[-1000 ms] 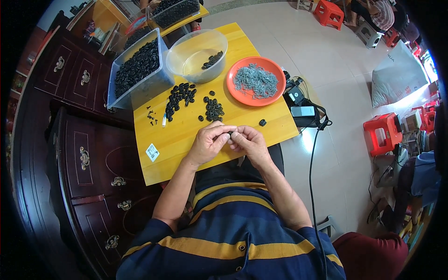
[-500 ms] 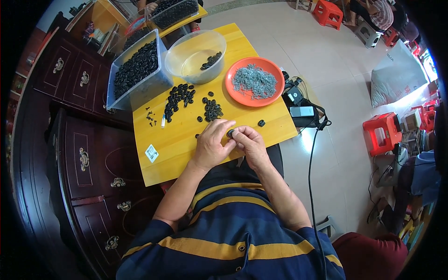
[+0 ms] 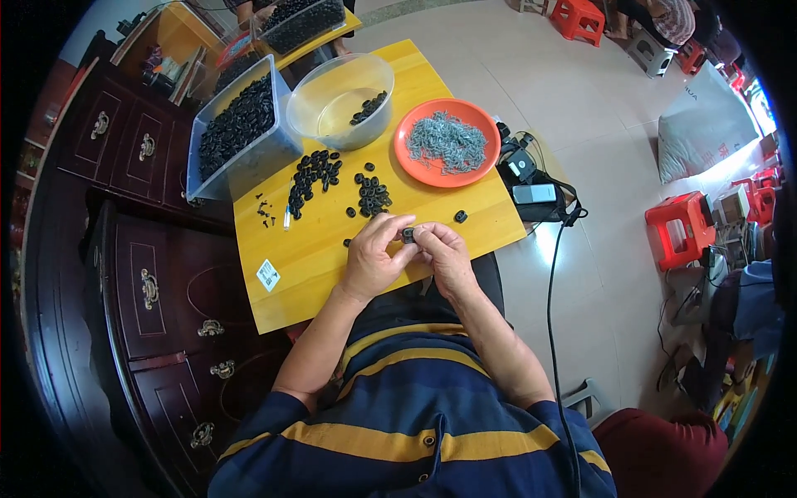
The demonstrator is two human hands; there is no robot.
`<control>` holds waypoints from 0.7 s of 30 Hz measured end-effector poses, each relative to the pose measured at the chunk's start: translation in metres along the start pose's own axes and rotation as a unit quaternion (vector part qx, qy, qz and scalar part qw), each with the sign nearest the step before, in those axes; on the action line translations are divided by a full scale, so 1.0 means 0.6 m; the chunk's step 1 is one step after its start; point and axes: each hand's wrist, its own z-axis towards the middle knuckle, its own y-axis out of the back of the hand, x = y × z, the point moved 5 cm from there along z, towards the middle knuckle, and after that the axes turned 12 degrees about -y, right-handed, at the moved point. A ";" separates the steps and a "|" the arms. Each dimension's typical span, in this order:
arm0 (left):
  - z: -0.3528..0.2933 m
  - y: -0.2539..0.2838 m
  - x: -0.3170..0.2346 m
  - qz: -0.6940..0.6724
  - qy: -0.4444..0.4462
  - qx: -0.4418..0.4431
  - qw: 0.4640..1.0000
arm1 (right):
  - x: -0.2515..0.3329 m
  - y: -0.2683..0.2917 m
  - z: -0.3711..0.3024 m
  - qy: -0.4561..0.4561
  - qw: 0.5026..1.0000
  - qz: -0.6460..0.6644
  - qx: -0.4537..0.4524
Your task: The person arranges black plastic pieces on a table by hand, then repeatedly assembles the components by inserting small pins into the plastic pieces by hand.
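Centrally, one small black oval part (image 3: 408,236) sat pinched between the thumb and forefinger of the right hand (image 3: 447,253), above the near side of a yellow table (image 3: 307,282). The left hand (image 3: 374,256) held thumb and forefinger apart around it, contact not discernible. Beyond lay loose black oval pieces (image 3: 374,197) and an orange plate (image 3: 423,172) of slender grey pins (image 3: 448,143).

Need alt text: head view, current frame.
A person's right hand pinches a small black part, left hand close beside it, at a yellow table. Beyond sit two piles of black parts, an orange plate of thin grey pieces, a clear tub and a bin of black parts.
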 end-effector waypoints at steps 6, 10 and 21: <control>0.001 0.000 -0.001 0.013 -0.006 0.003 1.000 | 0.002 -0.001 -0.004 0.003 1.000 0.017 -0.021; 0.003 0.000 -0.001 0.007 0.004 0.005 1.000 | 0.001 0.001 0.000 0.005 1.000 0.028 -0.008; 0.005 0.005 0.011 0.002 0.010 0.012 1.000 | 0.005 -0.005 -0.001 0.001 1.000 0.011 -0.005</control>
